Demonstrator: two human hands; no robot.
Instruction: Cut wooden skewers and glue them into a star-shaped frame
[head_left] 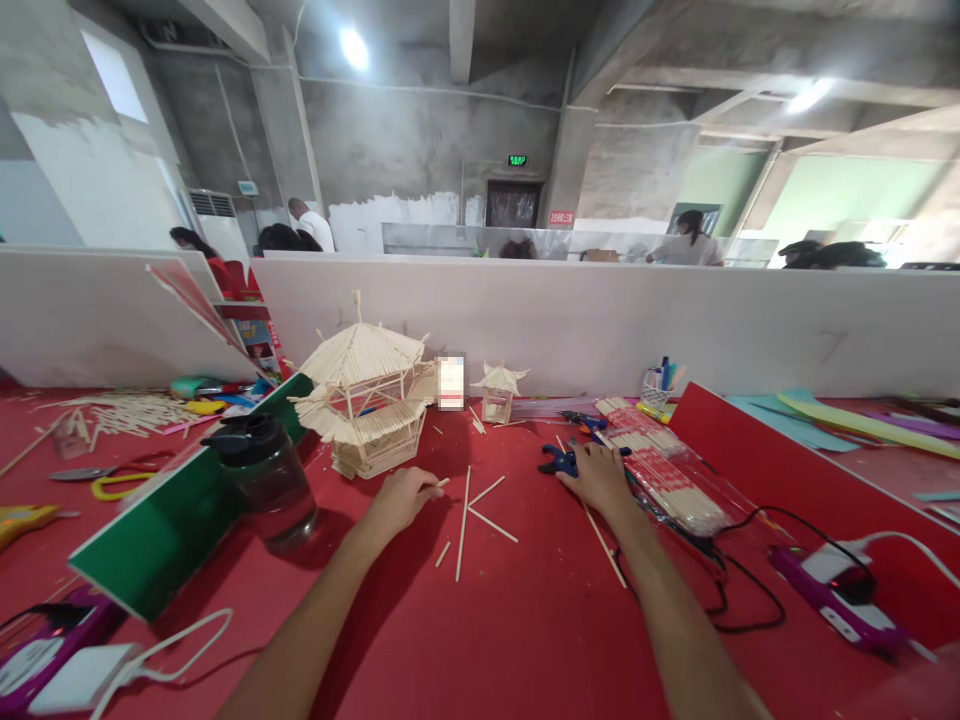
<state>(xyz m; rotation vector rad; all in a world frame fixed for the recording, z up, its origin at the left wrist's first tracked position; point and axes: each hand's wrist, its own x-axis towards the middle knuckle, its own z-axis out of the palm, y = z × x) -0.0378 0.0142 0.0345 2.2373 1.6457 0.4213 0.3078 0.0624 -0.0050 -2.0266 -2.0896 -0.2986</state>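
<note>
Four loose sticks [462,535] lie on the red tabletop [480,660], midway between its left and right edges; a brushing wrist could scatter them. The left hand [405,500] pinches a small stick [443,484], which too hard a squeeze might snap. The right hand [600,478] rests over a dark blue tool [556,462]; whether its fingers grip it, I cannot tell. Dragging that tool could roll the long stick [603,547] beside it. A leftward swing might dent the larger wooden pavilion [375,400] near the far edge.

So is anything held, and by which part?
The left hand pinches a stick near its exposed tip; the right hand is at a blue tool, hold unclear.
</note>
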